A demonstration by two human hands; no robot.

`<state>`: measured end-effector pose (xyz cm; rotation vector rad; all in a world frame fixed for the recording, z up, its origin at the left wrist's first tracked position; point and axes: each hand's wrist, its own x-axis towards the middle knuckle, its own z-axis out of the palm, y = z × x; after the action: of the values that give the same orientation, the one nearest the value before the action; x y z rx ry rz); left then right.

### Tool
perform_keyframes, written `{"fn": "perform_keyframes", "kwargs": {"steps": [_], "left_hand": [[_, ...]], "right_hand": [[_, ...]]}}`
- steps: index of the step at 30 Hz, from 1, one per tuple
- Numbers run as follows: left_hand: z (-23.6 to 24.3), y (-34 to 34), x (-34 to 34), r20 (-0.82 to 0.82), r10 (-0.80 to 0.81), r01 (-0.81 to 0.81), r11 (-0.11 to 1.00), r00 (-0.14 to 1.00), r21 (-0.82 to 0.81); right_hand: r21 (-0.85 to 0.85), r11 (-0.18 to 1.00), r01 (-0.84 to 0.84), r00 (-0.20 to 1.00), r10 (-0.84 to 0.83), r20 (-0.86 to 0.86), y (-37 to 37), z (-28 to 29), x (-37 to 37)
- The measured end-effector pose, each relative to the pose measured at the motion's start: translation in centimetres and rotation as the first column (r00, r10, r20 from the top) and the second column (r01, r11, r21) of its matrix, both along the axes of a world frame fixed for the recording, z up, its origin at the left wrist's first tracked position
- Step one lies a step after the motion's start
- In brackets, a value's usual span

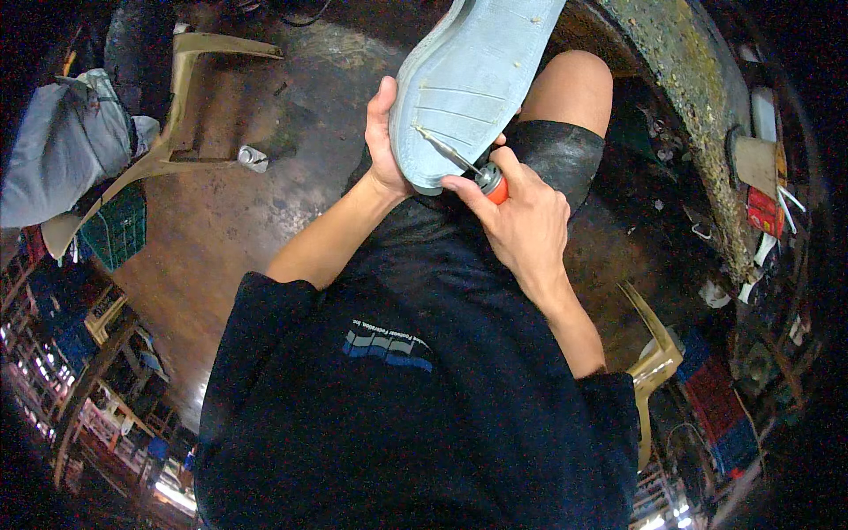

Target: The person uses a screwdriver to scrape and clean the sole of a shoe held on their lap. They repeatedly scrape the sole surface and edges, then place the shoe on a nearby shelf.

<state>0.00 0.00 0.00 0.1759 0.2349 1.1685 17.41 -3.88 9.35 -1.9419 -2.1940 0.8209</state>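
While the left hand (382, 141) clasps the edge of the pale grey shoe sole (468, 79) resting over the knee (574, 88), the right hand (521, 221), closed around an orange-handled awl (468, 168), aims its tip up-left onto the sole's heel end.

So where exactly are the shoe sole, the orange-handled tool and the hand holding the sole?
shoe sole (468, 79), head view, on its grey grooved underside.
orange-handled tool (495, 183), head view, on the orange handle.
left hand (382, 141), head view, on the hand gripping the sole's edge.
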Motion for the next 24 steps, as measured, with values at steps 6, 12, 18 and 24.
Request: {"fn": "perform_keyframes", "kwargs": {"steps": [6, 12, 18, 24], "left_hand": [[0.0, -0.5, -0.4, 0.005, 0.004, -0.004, 1.0, 1.0, 0.009], [0.4, -0.3, -0.9, -0.255, -0.041, 0.053, 0.998, 0.966, 0.037], [0.8, -0.3, -0.4, -0.262, 0.003, 0.0, 1.0, 0.965, 0.012], [0.9, -0.4, -0.8, -0.278, -0.027, 0.028, 1.0, 0.96, 0.0]], "right_hand": [[0.127, 0.991, -0.034, 0.996, 0.044, -0.074, -0.2, -0.6, 0.2], [0.096, 0.995, -0.04, 0.999, 0.039, 0.008, 0.2, -0.6, 1.4], [0.12, 0.991, -0.055, 0.997, 0.061, -0.043, 0.2, -1.1, 1.0], [0.094, 0.994, -0.057, 0.997, 0.062, -0.047, 0.4, -0.2, 0.7]]}}
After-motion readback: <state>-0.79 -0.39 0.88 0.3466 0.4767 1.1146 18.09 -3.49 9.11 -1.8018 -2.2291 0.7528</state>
